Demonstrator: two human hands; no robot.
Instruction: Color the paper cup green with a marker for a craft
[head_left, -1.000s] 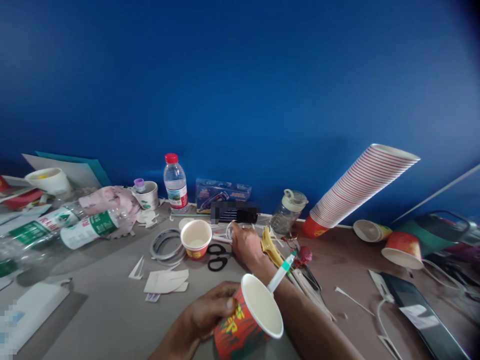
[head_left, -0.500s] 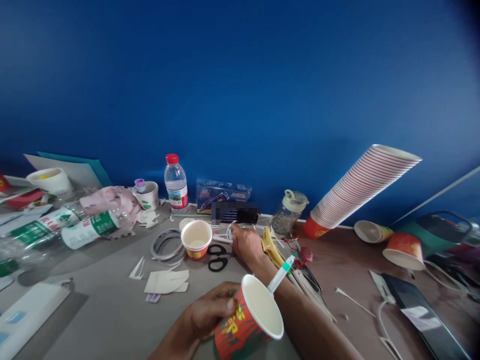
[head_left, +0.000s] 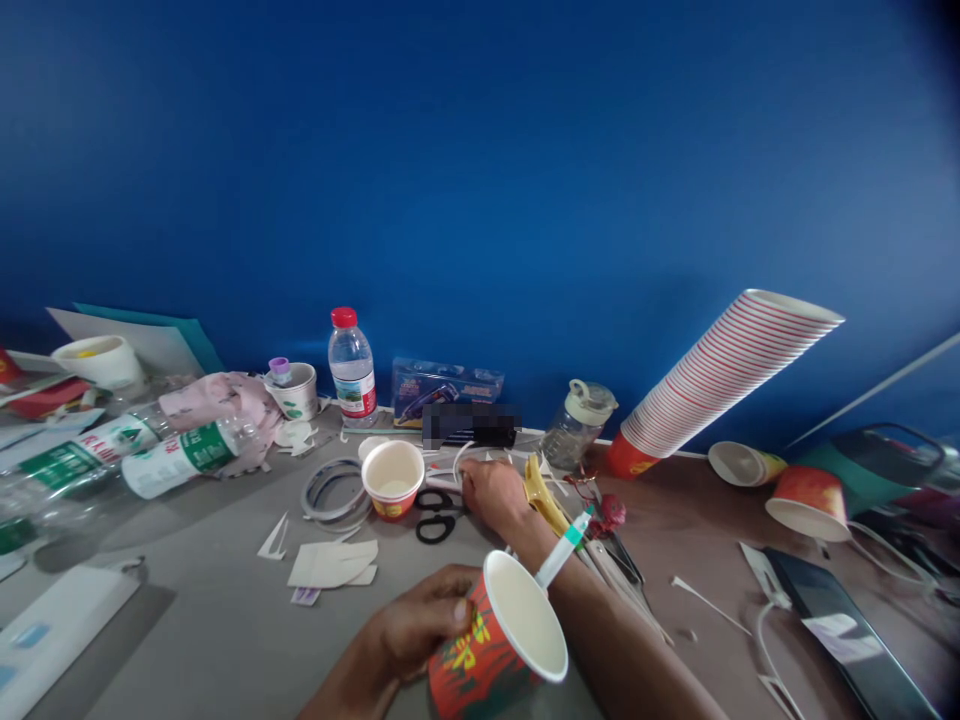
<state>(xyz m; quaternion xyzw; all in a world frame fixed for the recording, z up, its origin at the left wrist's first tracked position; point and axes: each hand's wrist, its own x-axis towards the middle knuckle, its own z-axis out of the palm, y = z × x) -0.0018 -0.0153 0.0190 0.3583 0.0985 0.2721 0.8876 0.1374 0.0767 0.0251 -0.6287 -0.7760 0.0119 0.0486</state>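
No text can be read in full. The paper cup [head_left: 469, 655] held in the left hand [head_left: 416, 620] carries yellow lettering on its red wall, but the characters cannot be made out. The green label of the lying bottle [head_left: 180, 455] bears white print too small to read. The red-and-white label of the upright water bottle [head_left: 352, 365] and the printed package [head_left: 446, 383] by the wall are blurred.
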